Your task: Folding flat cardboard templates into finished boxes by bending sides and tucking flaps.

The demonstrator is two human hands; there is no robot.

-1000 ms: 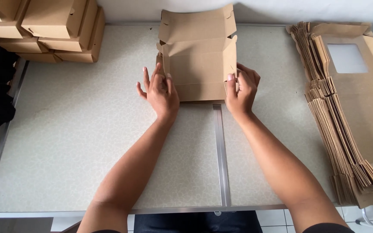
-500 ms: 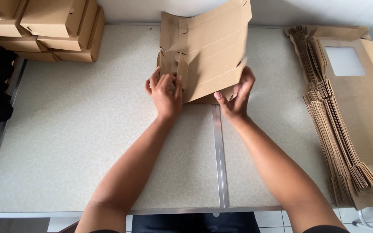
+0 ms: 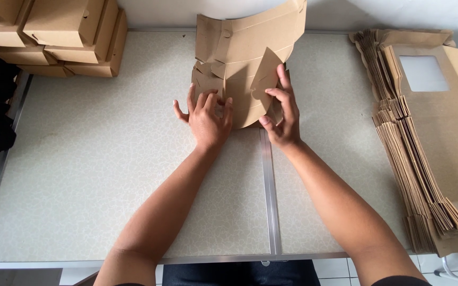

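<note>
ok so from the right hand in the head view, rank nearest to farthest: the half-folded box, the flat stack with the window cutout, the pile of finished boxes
1. Half-folded box: held by the right hand, table centre.
2. Flat stack: along the right edge.
3. Finished boxes: far left corner, beyond the left hand.

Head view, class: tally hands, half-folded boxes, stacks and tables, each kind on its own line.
Hands: 2 (left hand, right hand)
Half-folded box: 1
Stack of finished boxes: 1
Stack of flat blanks: 1
Table: 1
Total: 6
</note>
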